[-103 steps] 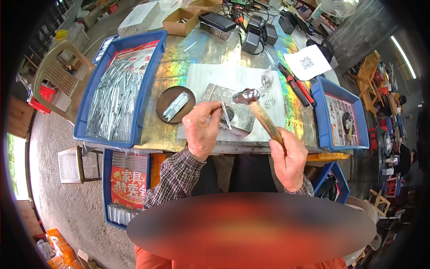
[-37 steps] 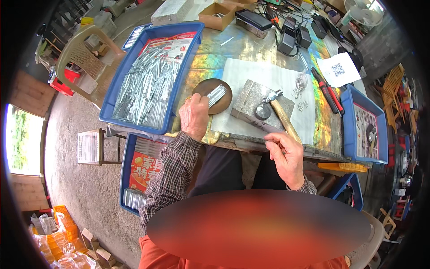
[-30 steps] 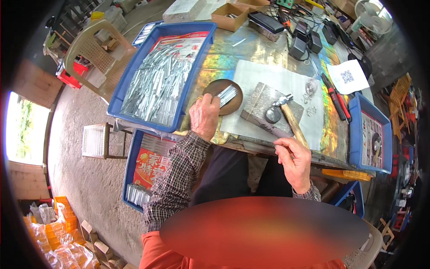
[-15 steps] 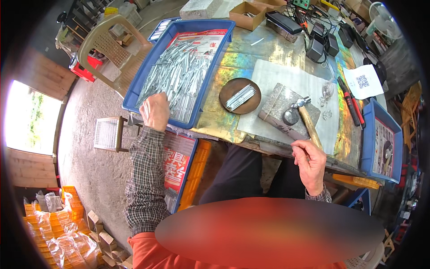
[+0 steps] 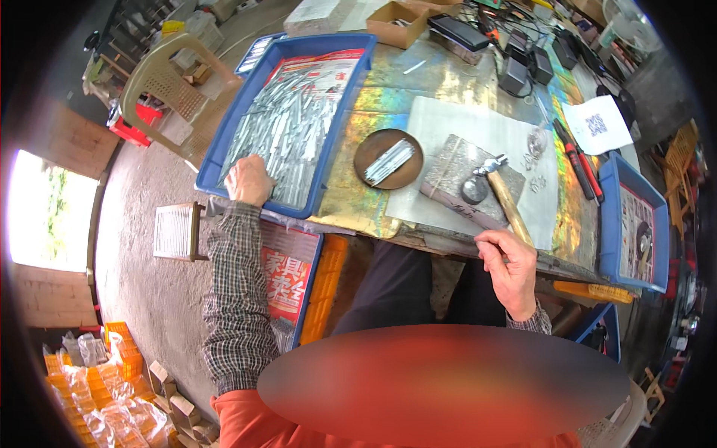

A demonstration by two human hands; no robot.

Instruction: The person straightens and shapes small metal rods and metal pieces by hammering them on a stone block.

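My left hand [image 5: 250, 181] reaches into the near end of a blue tray [image 5: 320, 196] full of thin silvery metal strips [image 5: 287, 119]. Its fingers curl down among the strips; the fingertips are hidden. My right hand [image 5: 511, 269] is held by the table's front edge, thumb and forefinger together; anything between them cannot be made out. Right beside it is the wooden handle end of a hammer [image 5: 508, 201]. The hammer lies across a grey stone-like block [image 5: 452, 166], its head near a dark round piece [image 5: 473, 190]. A brown round dish [image 5: 364, 166] holds several similar strips.
Red-and-black pliers-like tools [image 5: 582, 168] and a printed white sheet [image 5: 597, 125] lie at the right. Another blue tray [image 5: 661, 224] stands at the right edge. Black adapters and cables [image 5: 515, 71] crowd the back. A tan plastic chair [image 5: 134, 97] is beyond the left tray.
The whole view has shifted slightly, with the table's things a little further left in the picture. My left hand stays in the tray, my right by the hammer handle.
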